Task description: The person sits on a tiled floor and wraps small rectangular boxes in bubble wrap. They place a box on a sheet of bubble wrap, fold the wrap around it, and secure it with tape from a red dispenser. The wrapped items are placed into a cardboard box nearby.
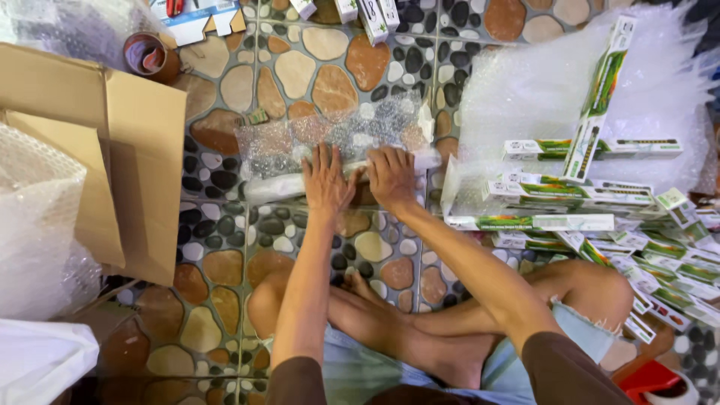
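Left hand (pixel 325 182) and right hand (pixel 390 177) pressed flat, fingers spread, side by side on a bubble-wrap-rolled long box (pixel 337 176), its long axis crosswise, just left of the stacked green-and-white boxes (pixel 555 199)

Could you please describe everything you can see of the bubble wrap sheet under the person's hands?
The bubble wrap sheet is clear, dimpled plastic lying flat on the pebble-pattern floor. Its near edge is rolled around a long, pale box. The left hand and right hand press palms-down on that roll, side by side.
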